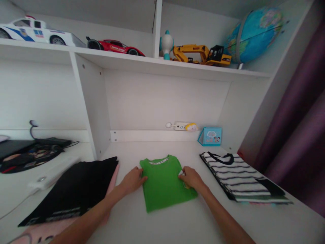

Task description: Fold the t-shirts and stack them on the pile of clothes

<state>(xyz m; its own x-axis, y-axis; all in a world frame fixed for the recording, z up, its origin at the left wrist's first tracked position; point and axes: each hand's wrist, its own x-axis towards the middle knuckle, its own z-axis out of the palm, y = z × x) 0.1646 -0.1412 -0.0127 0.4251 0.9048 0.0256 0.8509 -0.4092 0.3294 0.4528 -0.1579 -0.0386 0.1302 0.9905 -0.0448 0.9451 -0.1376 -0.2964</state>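
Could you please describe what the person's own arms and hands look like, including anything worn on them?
Both forearms are bare up to the bottom edge of the picture: no sleeves, gloves or watch show. The left hand and the right hand are bare too, with no rings that can be made out. The picture is too soft to show finer marks.

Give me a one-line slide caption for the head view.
Both hands, left hand and right hand, grip a folded green T-shirt on a white desk.
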